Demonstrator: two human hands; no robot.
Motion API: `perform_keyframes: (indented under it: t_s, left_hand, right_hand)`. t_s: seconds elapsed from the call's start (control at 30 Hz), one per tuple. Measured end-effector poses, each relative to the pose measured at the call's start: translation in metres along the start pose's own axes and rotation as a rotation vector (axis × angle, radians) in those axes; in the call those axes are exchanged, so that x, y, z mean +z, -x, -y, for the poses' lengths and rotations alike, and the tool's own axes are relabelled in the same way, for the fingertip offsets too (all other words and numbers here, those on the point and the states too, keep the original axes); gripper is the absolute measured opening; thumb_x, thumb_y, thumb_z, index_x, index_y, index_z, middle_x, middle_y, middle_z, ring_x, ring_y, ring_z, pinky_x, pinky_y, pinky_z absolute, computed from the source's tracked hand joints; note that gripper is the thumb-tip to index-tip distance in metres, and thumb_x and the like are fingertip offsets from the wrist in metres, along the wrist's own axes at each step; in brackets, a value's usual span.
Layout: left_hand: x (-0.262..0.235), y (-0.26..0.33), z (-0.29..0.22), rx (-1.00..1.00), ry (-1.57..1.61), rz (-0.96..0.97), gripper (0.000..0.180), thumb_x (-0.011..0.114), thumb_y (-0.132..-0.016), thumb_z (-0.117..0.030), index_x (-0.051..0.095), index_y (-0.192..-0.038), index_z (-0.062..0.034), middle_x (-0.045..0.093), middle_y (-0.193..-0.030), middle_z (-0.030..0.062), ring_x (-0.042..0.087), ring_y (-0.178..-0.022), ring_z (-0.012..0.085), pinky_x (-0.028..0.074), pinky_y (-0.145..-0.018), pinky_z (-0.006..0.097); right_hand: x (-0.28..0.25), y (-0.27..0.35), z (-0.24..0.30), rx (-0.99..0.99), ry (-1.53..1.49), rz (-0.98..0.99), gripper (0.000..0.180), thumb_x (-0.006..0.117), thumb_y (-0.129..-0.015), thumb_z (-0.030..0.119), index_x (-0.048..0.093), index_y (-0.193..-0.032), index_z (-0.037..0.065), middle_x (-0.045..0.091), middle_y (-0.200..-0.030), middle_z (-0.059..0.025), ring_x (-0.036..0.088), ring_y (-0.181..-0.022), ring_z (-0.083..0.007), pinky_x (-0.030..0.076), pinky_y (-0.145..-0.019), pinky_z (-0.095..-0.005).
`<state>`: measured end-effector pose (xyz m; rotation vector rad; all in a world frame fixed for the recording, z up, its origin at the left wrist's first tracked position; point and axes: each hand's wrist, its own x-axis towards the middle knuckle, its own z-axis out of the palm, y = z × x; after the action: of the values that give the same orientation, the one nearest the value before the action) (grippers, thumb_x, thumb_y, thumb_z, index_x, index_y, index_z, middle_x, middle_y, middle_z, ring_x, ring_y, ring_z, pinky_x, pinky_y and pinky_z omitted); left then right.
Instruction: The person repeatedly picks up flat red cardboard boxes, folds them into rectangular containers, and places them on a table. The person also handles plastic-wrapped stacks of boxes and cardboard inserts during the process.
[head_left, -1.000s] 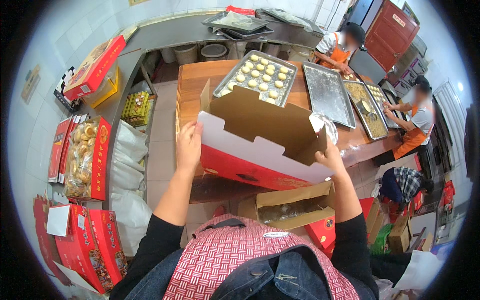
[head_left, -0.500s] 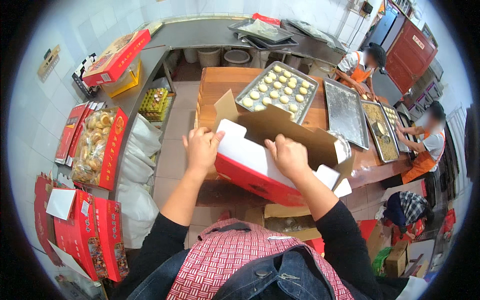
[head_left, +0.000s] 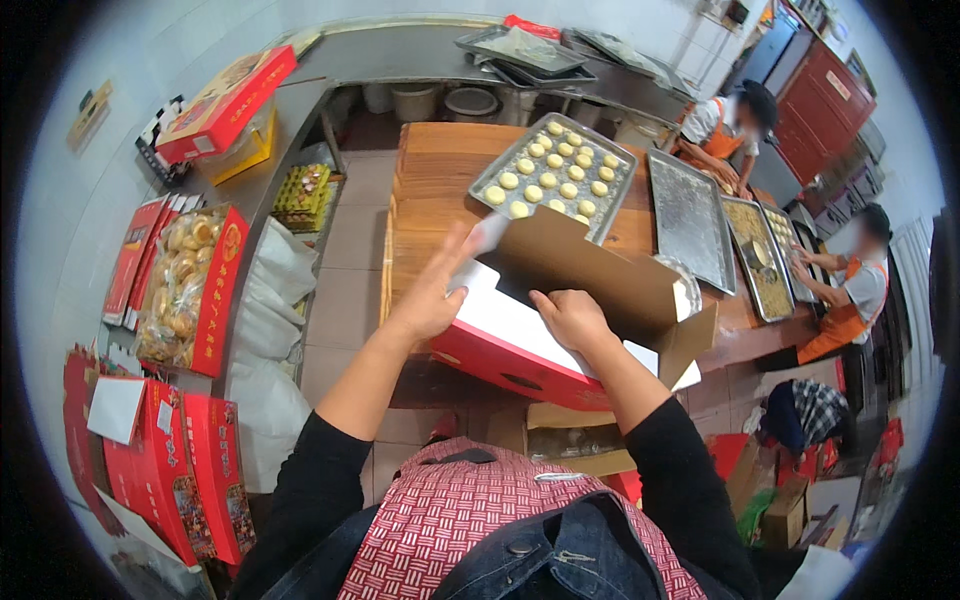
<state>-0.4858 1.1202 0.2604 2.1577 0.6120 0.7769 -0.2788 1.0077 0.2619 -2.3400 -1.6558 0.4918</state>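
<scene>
A red cardboard box (head_left: 515, 368) with white and brown inner faces stands with its flaps raised, at the near edge of the wooden table. At its left end my left hand (head_left: 432, 288) has its fingers stretched out against an end flap; the fingertips are blurred. My right hand (head_left: 575, 322) is closed over the box's near wall, thumb pointing left. A tall brown flap (head_left: 600, 270) rises along the far side, and another stands at the right end. The bottom of the box is hidden from me.
Just beyond the box, a tray of round pale dough pieces (head_left: 560, 170) lies on the wooden table (head_left: 430, 190). A floury metal tray (head_left: 692, 220) sits to its right. Two people in orange aprons work at far right. Bagged pastries in a red box (head_left: 190, 290) stand left.
My left hand has gone from gripping the box's left corner to stretched fingers on the end flap, which has swung away and blurred. My right hand stays on the near wall.
</scene>
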Motion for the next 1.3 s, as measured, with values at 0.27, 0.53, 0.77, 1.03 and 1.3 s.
perform_keyframes:
  t_s: [0.27,0.53,0.77,1.03,1.3]
  left_hand:
    - [0.001,0.006,-0.006,-0.023,-0.505,0.296,0.043,0.05,-0.085,-0.024,0.048,-0.128,-0.0254,0.023,-0.145,0.0105,0.015,-0.133,0.0398,0.02,-0.104,0.056]
    - [0.01,0.001,-0.007,0.065,-0.463,0.295,0.04,0.049,-0.087,-0.03,0.052,-0.124,-0.0146,0.029,-0.141,0.0166,0.028,-0.126,0.0437,0.025,-0.105,0.045]
    - [0.009,-0.014,-0.026,-0.055,-0.569,0.501,0.041,0.048,-0.085,-0.027,0.052,-0.122,-0.0106,0.033,-0.139,0.0168,0.038,-0.117,0.0426,0.027,-0.102,0.047]
    - [0.015,-0.011,0.014,0.147,-0.353,0.142,0.034,0.046,-0.087,-0.019,0.056,-0.118,-0.0067,0.02,-0.143,0.0227,0.026,-0.128,0.0413,0.023,-0.106,0.043]
    - [0.01,-0.012,0.006,-0.161,-0.133,0.133,0.037,0.061,-0.076,-0.002,0.055,-0.112,-0.0044,0.027,-0.138,0.0249,0.03,-0.127,0.037,0.03,-0.102,0.036]
  right_hand:
    - [-0.077,0.089,-0.028,-0.56,-0.235,-1.385,0.013,0.045,-0.089,0.008,0.055,-0.084,0.002,0.056,-0.084,-0.01,0.054,-0.075,-0.0186,0.045,-0.067,-0.0287]
    - [-0.035,0.107,-0.134,0.175,-1.089,-0.479,0.062,0.059,-0.082,0.024,0.031,-0.132,0.001,0.037,-0.133,-0.0139,0.036,-0.122,-0.0238,0.028,-0.101,-0.0332]
    - [-0.017,0.096,-0.107,0.271,-0.23,-0.559,0.093,0.076,-0.06,0.015,0.022,-0.135,0.003,0.039,-0.126,-0.0233,0.04,-0.116,-0.0369,0.031,-0.1,-0.0398]
    - [-0.023,0.101,-0.106,-0.112,-0.169,-0.748,0.07,0.077,-0.058,0.01,0.043,-0.119,0.004,0.046,-0.119,-0.0154,0.044,-0.111,-0.0315,0.037,-0.094,-0.0376]
    - [-0.025,0.096,-0.115,-0.263,-0.316,-0.588,0.021,0.065,-0.076,0.02,0.058,-0.085,0.002,0.06,-0.097,-0.0114,0.053,-0.092,-0.0271,0.039,-0.084,-0.0344]
